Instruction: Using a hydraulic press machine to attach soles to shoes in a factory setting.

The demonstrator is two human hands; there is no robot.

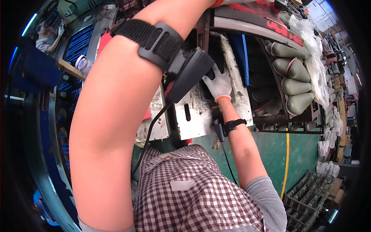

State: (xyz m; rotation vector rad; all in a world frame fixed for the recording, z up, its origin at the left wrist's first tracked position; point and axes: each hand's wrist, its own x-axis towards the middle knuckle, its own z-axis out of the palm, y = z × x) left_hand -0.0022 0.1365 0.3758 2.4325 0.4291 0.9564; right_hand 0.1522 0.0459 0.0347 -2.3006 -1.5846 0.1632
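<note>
My right hand (219, 83), in a white knit glove with an orange cuff, reaches over a worn metal plate (201, 116). Its fingers are spread, and I see nothing held in them. They lie beside a whitish, scuffed bar (231, 58) and a dark gap. My left arm crosses the view from lower left to the top, raised high. Only a sliver of my gloved left hand (235, 1) shows at the upper edge, near a red-and-grey machine part (266, 24). The fingers of that hand are cut off from view.
To the right, a rack holds several grey-green, rounded boot-like forms (295, 85) beside clear plastic sheeting (315, 58). A wire rack (309, 201) stands on the green floor past a yellow line (286, 162). A co-worker (48, 36) is at the far left.
</note>
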